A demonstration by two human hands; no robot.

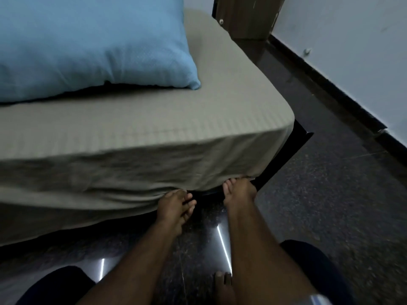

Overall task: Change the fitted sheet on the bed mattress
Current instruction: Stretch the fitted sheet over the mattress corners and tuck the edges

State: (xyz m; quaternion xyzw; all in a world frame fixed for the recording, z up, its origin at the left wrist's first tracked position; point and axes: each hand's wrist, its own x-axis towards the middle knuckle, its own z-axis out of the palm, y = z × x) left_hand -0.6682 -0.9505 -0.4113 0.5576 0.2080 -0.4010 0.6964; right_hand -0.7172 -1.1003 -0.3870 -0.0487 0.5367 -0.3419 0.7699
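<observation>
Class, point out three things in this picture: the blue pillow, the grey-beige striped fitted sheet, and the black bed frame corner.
blue pillow (92, 40), head view, middle of its top face.
grey-beige striped fitted sheet (154, 119), head view, flat top near the corner.
black bed frame corner (302, 137), head view, exposed corner beside the mattress.

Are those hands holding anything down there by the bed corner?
Both hands grip the grey sheet at its bottom hem near the corner: the left hand further in, the right hand by the corner.

Beige faintly striped fitted sheet (136, 137), blue pillow (88, 42), dark speckled floor (330, 205).
</observation>
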